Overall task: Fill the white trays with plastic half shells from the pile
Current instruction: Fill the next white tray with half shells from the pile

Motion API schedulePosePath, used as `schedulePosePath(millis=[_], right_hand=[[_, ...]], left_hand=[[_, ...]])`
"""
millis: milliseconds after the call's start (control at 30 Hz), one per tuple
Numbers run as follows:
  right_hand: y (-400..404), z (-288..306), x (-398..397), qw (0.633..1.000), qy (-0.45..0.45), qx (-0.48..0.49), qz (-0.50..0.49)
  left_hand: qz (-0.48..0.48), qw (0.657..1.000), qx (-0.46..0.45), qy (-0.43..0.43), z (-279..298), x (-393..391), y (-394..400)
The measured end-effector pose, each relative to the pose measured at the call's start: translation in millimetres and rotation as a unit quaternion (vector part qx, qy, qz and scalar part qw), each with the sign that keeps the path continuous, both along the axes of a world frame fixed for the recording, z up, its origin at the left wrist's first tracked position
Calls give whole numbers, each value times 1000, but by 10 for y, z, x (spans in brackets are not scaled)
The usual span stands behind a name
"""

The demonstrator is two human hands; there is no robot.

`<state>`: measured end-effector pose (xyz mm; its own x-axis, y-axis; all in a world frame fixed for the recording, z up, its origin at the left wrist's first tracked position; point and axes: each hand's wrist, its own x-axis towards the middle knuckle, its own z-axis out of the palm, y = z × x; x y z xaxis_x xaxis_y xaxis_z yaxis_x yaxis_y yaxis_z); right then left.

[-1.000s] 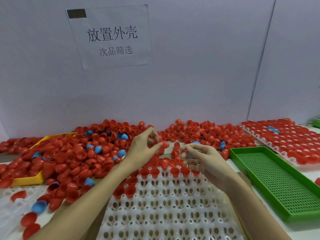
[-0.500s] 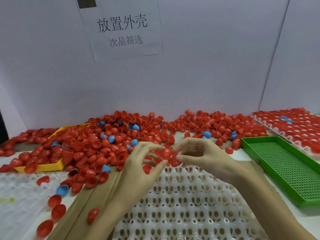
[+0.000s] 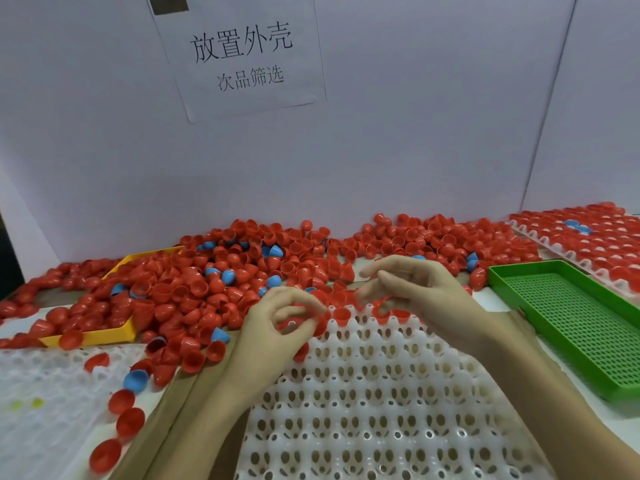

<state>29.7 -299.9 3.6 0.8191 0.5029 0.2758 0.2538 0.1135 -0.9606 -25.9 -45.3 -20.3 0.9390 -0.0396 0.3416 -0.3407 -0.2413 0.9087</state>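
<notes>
Hundreds of red and blue half shells [image 3: 214,289] heaped just beyond the far edge of the white tray [image 3: 381,393], spilling round its far-left corner. Only a few sockets along that tray's far row look filled, with a red shell [image 3: 341,315] seated open side up there; nearly all the rest empty, so judged barely begun. Left hand [image 3: 277,327] over the tray's far-left corner, fingers curled, pinching what looks like a red shell between thumb and fingertips. Right hand [image 3: 412,289] over the tray's far edge, fingers loosely curled round red plastic; exact grip hard to make out.

Likely very light, thin and stiff, smooth enough to skid or hop out of a pinch, and prone to nesting inside one another in the heap. Best taken at the rim, thumb inside and finger outside, then turned open side up and dropped into a socket. Little force needed; hard squeezing might flex the wall.

Right of the tray, a green perforated tray [image 3: 571,317]; beyond that, a filled white tray [image 3: 581,237].
</notes>
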Motion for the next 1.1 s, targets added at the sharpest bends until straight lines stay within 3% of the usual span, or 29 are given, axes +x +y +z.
schedulePosePath(millis=[200,300,433,700,933,1100], right_hand=[[-198,-67,158,994,46,38,-89],[-230,-63,182,993,60,57,-87],[-266,-71,207,992,67,71,-76],[-283,-190,275,989,85,54,-107],[-319,-172,292,983,96,71,-143],[-297,-191,286,982,96,64,-149]], left_hand=[[76,982,171,-33,-224,55,-19],[129,944,291,-88,-316,60,-2],[129,893,403,-153,-420,89,29],[81,871,445,-193,-372,114,47],[59,932,346,-90,26,473,-39],[35,920,389,-15,262,1265,-243]])
